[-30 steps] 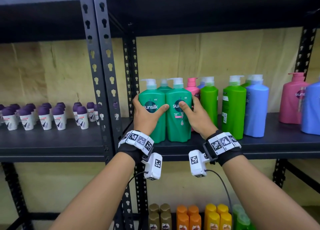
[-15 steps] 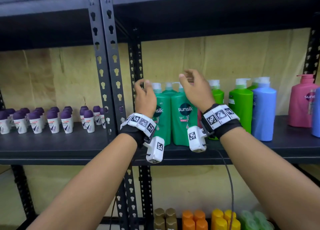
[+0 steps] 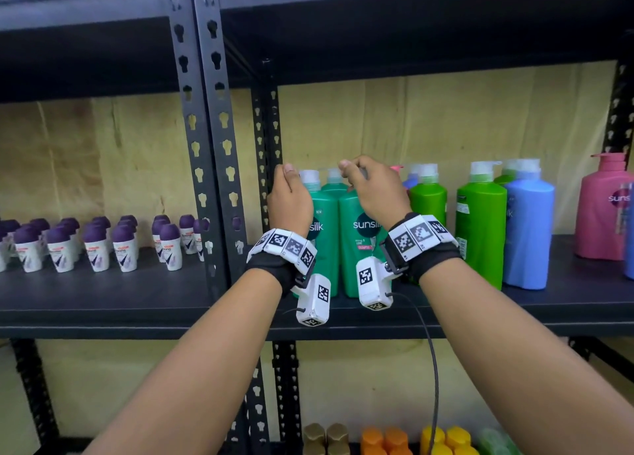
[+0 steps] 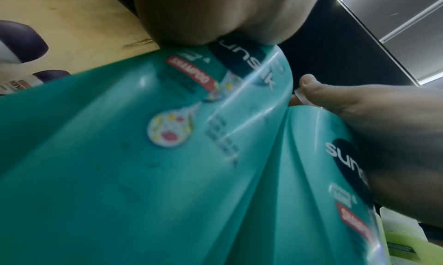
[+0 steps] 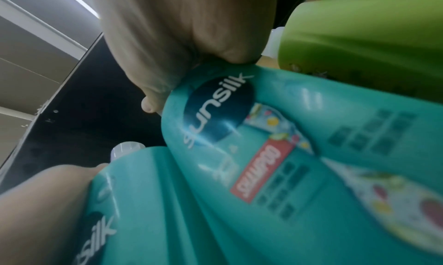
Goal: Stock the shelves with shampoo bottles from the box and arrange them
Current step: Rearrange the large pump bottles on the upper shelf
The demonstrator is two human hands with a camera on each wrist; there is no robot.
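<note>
Two teal Sunsilk shampoo bottles stand side by side on the dark shelf (image 3: 103, 303), just right of the upright post. My left hand (image 3: 290, 194) is curled at the white pump of the left teal bottle (image 3: 326, 249), thumb up beside the cap. My right hand (image 3: 370, 190) pinches the clear pump nozzle of the right teal bottle (image 3: 356, 259). In the left wrist view, the left bottle (image 4: 120, 155) fills the frame and the right hand (image 4: 359, 108) holds the nozzle tip. In the right wrist view the right bottle (image 5: 287, 136) lies under the palm.
Right of the teal pair stand light green bottles (image 3: 480, 221), a blue bottle (image 3: 528, 228) and a pink bottle (image 3: 603, 211). Several purple-capped roll-ons (image 3: 96, 238) fill the left bay beyond the perforated post (image 3: 209, 146). Orange and yellow bottles (image 3: 384, 437) sit on the shelf below.
Both hands have left the fronts of the teal bottles and risen to their pump tops. The fingers have closed there. The bottles stay in place.
</note>
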